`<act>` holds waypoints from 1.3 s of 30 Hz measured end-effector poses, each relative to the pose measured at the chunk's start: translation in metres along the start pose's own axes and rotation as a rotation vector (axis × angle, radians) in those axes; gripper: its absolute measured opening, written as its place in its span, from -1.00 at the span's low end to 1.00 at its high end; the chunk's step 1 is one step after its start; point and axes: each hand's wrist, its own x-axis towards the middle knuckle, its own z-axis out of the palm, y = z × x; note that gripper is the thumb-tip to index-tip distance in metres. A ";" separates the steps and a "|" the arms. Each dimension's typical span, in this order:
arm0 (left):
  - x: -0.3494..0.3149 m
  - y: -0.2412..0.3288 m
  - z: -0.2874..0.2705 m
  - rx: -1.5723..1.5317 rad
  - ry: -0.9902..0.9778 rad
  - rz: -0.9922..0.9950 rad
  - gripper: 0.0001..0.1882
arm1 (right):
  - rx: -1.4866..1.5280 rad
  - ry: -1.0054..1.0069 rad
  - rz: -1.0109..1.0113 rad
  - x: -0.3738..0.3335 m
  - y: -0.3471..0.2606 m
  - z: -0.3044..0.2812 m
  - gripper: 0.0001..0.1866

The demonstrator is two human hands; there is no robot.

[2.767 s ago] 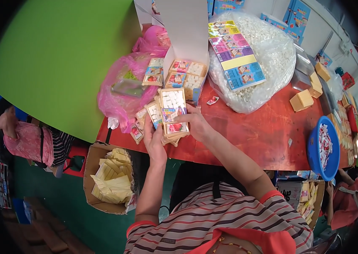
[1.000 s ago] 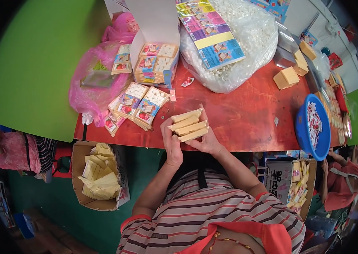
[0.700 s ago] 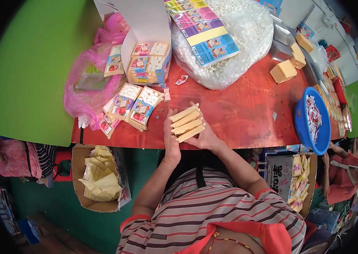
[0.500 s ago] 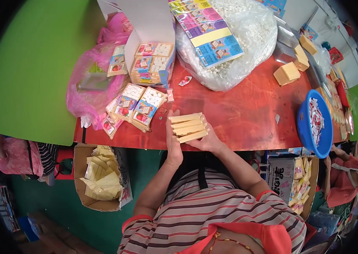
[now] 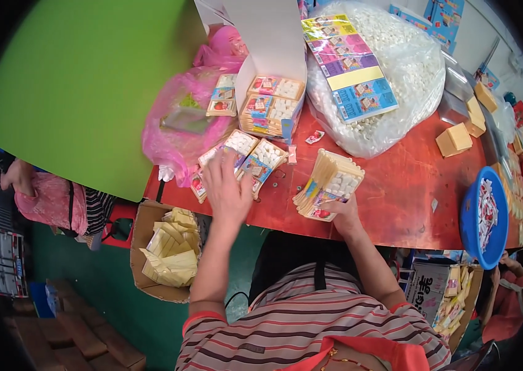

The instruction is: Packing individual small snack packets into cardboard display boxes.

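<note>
My right hand [image 5: 349, 217] is closed around the lower right of a stack of small wooden trays [image 5: 334, 180], held over the table's front edge. White pieces and a colourful printed card show in its top tray. To the left, my left hand [image 5: 229, 188] reaches with fingers spread over more stacked trays on the table; whether it touches them I cannot tell. Just right of its fingers lies another tray stack [image 5: 264, 162] with white pieces. Behind them stands an open display box [image 5: 294, 128] holding rows of the same trays.
A large clear bag [image 5: 419, 74] of white pieces stands at the back, printed card sheets [image 5: 360, 96] on it. A blue basin [image 5: 466, 216] of small wrapped pieces sits at the right edge. Pink plastic bags [image 5: 168, 133] lie left; a carton [image 5: 144, 272] stands below.
Both hands were around the tray stack. My left hand has let go and moved left to the other stacks; my right hand has turned the stack, showing its top. The view has shifted too.
</note>
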 end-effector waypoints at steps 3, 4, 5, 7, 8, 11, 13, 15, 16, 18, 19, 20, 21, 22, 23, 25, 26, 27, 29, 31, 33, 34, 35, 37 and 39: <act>0.018 -0.028 0.003 0.337 -0.216 -0.043 -0.28 | 0.014 -0.019 0.031 0.000 0.001 0.006 -0.27; 0.022 -0.034 0.004 0.324 -0.360 -0.095 -0.20 | 0.025 -0.025 0.038 0.001 0.001 0.008 -0.27; 0.023 -0.040 0.008 0.327 -0.359 -0.090 -0.20 | 0.030 -0.025 0.033 0.001 0.001 0.008 -0.27; 0.021 -0.051 0.017 0.405 -0.504 -0.048 -0.21 | 0.020 -0.021 0.052 0.000 0.002 0.008 -0.26; 0.024 -0.050 0.017 0.405 -0.506 -0.038 -0.21 | 0.024 -0.014 0.046 0.000 0.001 0.008 -0.26; 0.028 -0.048 0.014 0.283 -0.501 -0.136 -0.25 | 0.023 -0.008 0.064 -0.002 -0.003 0.012 -0.25; 0.026 -0.055 0.010 0.076 -0.379 -0.252 -0.29 | 0.016 0.004 0.051 -0.004 -0.004 0.016 -0.26; 0.021 -0.058 0.007 -0.252 -0.338 -0.359 -0.28 | 0.034 0.013 0.063 -0.004 -0.005 0.019 -0.27; 0.015 -0.058 0.007 -0.577 -0.288 -0.471 -0.27 | 0.050 0.016 0.079 -0.005 -0.004 0.021 -0.28; 0.006 -0.040 0.000 -0.937 -0.315 -0.567 -0.26 | 0.064 0.036 0.095 -0.005 -0.001 0.025 -0.29; 0.002 -0.027 -0.005 -1.293 -0.325 -0.667 -0.25 | 0.076 0.044 0.113 -0.004 0.000 0.028 -0.30; -0.006 -0.011 -0.008 -1.506 -0.318 -0.719 -0.26 | 0.082 0.045 0.104 -0.004 0.000 0.033 -0.31; -0.014 -0.007 -0.006 -1.663 -0.389 -0.738 -0.28 | 0.086 0.063 0.106 -0.004 0.000 0.037 -0.31; -0.023 -0.002 -0.005 -1.800 -0.470 -0.768 -0.30 | 0.092 0.043 0.115 -0.004 0.001 0.038 -0.32; -0.030 0.004 -0.004 -1.938 -0.548 -0.799 -0.32 | 0.097 0.022 0.124 -0.004 0.000 0.040 -0.32; -0.040 0.019 0.002 -2.020 -0.599 -0.818 -0.34 | 0.102 0.045 0.129 -0.007 -0.003 0.042 -0.31; -0.043 0.027 0.006 -2.007 -0.554 -0.819 -0.34 | 0.074 0.060 0.103 -0.008 -0.005 0.042 -0.31; -0.046 0.034 0.008 -1.993 -0.508 -0.818 -0.34 | 0.045 0.074 0.077 -0.009 -0.006 0.039 -0.30; -0.050 0.048 0.010 -1.937 -0.531 -0.835 -0.29 | 0.033 0.095 0.056 -0.011 -0.001 0.031 -0.27; -0.056 0.067 0.016 -1.384 -0.478 -0.691 -0.21 | -0.022 0.165 0.030 -0.012 0.000 0.030 -0.25; -0.064 0.081 0.024 -1.125 -0.489 -0.406 -0.18 | -0.027 0.171 0.012 -0.014 0.000 0.028 -0.24; -0.068 0.087 0.025 -1.041 -0.464 -0.335 -0.19 | -0.025 0.167 0.001 -0.015 0.001 0.027 -0.25; -0.069 0.094 0.025 -0.955 -0.436 -0.265 -0.21 | -0.022 0.161 -0.009 -0.015 0.000 0.026 -0.25; -0.069 0.098 0.028 -0.908 -0.422 -0.211 -0.24 | -0.021 0.100 0.009 -0.016 -0.005 0.022 -0.26; -0.069 0.103 0.030 -0.862 -0.405 -0.160 -0.26 | 0.012 0.136 0.002 -0.017 -0.005 0.022 -0.25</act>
